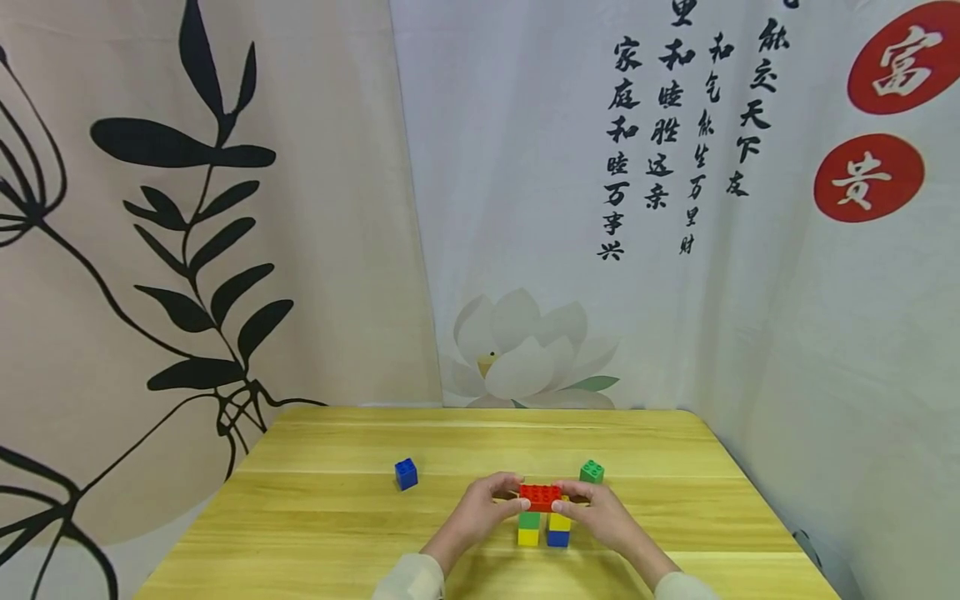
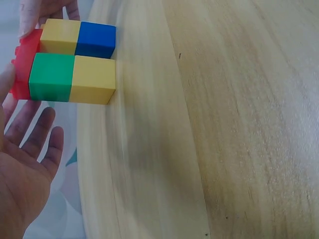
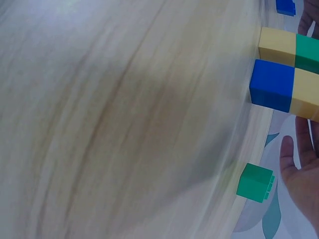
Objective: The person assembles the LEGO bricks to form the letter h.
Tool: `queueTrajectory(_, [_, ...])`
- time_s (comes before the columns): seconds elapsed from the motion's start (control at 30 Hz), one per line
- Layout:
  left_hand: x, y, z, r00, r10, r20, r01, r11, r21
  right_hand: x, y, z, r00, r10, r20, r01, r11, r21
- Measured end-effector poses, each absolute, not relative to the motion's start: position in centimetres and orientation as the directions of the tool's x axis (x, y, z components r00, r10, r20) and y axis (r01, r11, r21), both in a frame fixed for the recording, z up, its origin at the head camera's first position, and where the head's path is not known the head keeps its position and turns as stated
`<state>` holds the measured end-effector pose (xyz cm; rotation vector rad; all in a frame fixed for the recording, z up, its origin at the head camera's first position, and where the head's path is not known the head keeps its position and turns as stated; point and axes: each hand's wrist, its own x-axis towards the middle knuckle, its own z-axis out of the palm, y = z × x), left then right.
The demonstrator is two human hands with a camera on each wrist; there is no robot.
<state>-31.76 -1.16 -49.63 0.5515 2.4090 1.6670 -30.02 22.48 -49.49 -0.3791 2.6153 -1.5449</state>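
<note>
A red brick (image 1: 540,497) with studs on top spans two short stacks. The left stack is a green block (image 1: 528,521) over a yellow block (image 1: 528,537); the right one is a yellow block (image 1: 560,522) over a blue block (image 1: 557,539). My left hand (image 1: 483,508) pinches the red brick's left end between thumb and fingers. At the other end, my right hand (image 1: 600,512) pinches it the same way. In the left wrist view the red brick (image 2: 26,64) lies against both upper blocks; whether it is fully pressed down cannot be told.
On the wooden table (image 1: 315,517), a loose blue block (image 1: 406,474) stands left of the stacks. Behind my right hand is a loose green block (image 1: 592,472). A printed cloth (image 1: 345,208) hangs behind the table's far edge.
</note>
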Motion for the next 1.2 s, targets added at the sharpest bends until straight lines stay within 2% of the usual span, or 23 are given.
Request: queueTrajectory(1.2, [-32.0,-2.7,-50.1,-0.916,0.389,0.1,0.242,0.333,0.911,-29.9,20.8,-49.8,-0.965,-0.248,0.083,-0.193,0.463,-0.865])
